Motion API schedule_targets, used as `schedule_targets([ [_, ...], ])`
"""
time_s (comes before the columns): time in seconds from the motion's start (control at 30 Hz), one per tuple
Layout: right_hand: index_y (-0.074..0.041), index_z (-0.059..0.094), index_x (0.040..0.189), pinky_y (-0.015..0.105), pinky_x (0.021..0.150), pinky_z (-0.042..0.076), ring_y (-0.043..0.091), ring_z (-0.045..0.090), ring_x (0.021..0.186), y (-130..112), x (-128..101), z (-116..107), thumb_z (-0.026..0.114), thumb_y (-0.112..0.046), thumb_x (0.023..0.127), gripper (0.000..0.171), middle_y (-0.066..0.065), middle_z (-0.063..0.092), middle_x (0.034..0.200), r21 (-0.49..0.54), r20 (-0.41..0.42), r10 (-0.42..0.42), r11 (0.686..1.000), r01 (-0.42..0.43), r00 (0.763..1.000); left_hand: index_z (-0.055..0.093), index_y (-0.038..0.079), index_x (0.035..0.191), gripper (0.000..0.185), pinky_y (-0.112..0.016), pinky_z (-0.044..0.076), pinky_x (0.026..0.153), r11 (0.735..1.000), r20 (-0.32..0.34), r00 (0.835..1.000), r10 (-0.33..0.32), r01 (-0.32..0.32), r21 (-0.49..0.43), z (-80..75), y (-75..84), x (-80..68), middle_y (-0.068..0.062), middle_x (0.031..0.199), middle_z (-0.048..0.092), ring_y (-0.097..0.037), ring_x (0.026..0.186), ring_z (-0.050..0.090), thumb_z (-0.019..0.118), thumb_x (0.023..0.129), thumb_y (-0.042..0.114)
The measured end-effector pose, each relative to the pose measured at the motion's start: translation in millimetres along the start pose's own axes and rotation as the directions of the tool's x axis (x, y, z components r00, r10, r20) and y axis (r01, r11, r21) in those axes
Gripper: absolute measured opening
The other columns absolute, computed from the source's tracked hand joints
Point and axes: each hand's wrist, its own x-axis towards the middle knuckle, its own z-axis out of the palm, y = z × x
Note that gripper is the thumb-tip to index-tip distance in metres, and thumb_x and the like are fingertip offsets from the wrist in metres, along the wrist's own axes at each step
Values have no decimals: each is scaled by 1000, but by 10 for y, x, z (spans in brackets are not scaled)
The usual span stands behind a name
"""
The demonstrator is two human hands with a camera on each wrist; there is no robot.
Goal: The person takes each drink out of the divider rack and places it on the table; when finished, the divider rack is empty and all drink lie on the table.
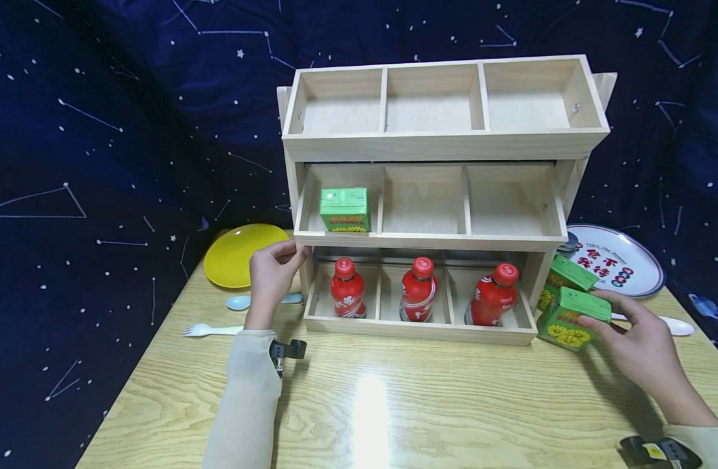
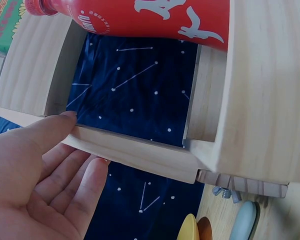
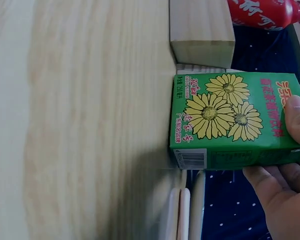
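Wrist straps and sleeves sit closest, at the near edge of the table (image 1: pixel 347 417).

Left to right: fork (image 1: pixel 209 330), spoon (image 1: pixel 241 301) and yellow plate (image 1: pixel 241 254) lie left of the rack (image 1: pixel 441 195). Left hand (image 1: pixel 272 277) has its fingers loosely extended, thumb and fingertips steadying the rack's left upright at the middle shelf; it holds nothing. One carton (image 1: pixel 344 210) stands in the middle shelf's left bay; the other two bays there and the top tier are bare. Three red bottles (image 1: pixel 418 290) fill the bottom bays. Right hand (image 1: pixel 636 342) grips a green carton (image 1: pixel 571 317) just beside the rack's right foot, with a second carton (image 1: pixel 564 277) touching behind it. White plate (image 1: pixel 619 264) sits further right.

Risks, as I judge them: lifting the held carton could knock its neighbour over, being so close. The top tier overhangs the middle shelf, so a steep entry could clip its front lip.

Room: open tabletop in front of the rack; the right side is crowded.
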Motion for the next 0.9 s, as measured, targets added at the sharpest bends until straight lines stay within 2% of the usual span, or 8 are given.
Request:
schedule_targets([
  [0.33,4,56,128,0,76,42,-14,48,95,72,33,-15,76,0,84,48,-23,50,110,28,47,-55,998,54,997,76,5,109,32,-32,59,76,1000,-8,1000,8,-8,-13,6,-5,0,-9,93,75,-20,83,71,80,85,25],
  [0.67,-2,53,136,3,69,47,-18,52,90,54,16,-173,81,-11,83,60,-26,53,107,15,144,2,1000,-4,990,77,5,107,30,-32,59,74,999,0,1000,27,-27,-35,53,-10,8,-9,91,75,-19,80,71,81,84,24],
  [0.77,-4,54,136,4,72,47,-18,52,91,-21,2,-207,81,-11,83,60,-20,55,111,28,125,3,1000,-7,992,76,5,108,31,-33,59,74,999,-2,1000,18,-18,-32,34,-1,8,-9,91,75,-19,80,71,81,84,25],
  [0.9,-7,56,136,1,78,43,-15,51,99,-169,-2,-258,81,-7,82,60,-19,53,117,38,69,-6,999,4,998,76,5,108,32,-33,59,75,1000,-1,1000,3,-3,-29,0,8,6,-9,92,75,-20,81,71,80,84,25],
])
